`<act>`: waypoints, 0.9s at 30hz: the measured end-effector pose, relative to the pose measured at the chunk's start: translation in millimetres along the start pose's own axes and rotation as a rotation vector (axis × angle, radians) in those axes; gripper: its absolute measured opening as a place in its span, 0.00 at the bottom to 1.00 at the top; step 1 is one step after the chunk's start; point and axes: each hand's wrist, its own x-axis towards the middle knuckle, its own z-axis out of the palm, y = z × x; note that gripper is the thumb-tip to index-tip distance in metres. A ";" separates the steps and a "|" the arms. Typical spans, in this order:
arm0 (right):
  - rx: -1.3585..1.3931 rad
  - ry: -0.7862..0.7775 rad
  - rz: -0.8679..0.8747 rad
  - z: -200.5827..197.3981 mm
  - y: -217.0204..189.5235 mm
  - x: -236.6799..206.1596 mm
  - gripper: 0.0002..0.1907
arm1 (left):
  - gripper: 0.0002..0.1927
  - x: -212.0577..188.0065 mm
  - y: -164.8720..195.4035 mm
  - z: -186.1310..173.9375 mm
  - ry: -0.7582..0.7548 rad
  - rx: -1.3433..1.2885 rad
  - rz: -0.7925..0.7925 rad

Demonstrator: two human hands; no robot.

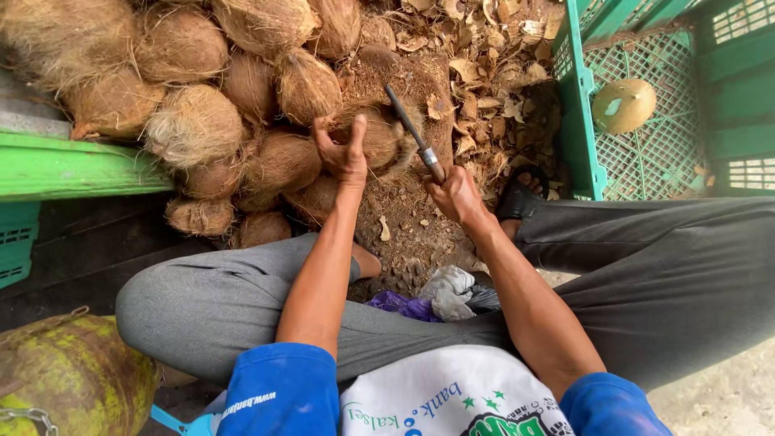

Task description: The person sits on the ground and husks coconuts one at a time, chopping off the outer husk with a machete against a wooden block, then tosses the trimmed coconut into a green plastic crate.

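Observation:
My left hand (343, 152) grips a brown husked coconut (378, 137) and steadies it on a wooden block (412, 81). My right hand (454, 194) is closed around the handle of a dark metal blade (406, 123), whose tip rests against the top of that coconut. I sit on the ground with my knees spread on either side of the block. My arms wear blue sleeves.
A pile of fibrous coconuts (194, 121) lies to the left and behind. A green plastic crate (646, 153) at right holds one peeled coconut piece (623, 105). Husk scraps (492, 89) litter the ground. A green board (73, 165) runs at left.

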 end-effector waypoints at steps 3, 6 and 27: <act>-0.005 0.066 -0.103 -1.0 -7.7 -9.3 0.15 | 0.39 0.8 5.1 -3.8 -0.100 0.270 0.126; -0.045 -0.008 -0.071 -4.8 -23.5 -16.9 0.15 | 0.39 6.9 15.5 -3.4 0.079 0.402 -0.203; 0.245 0.219 -0.319 -17.2 -54.4 -28.5 0.25 | 0.27 16.1 11.5 5.5 0.019 0.500 -0.252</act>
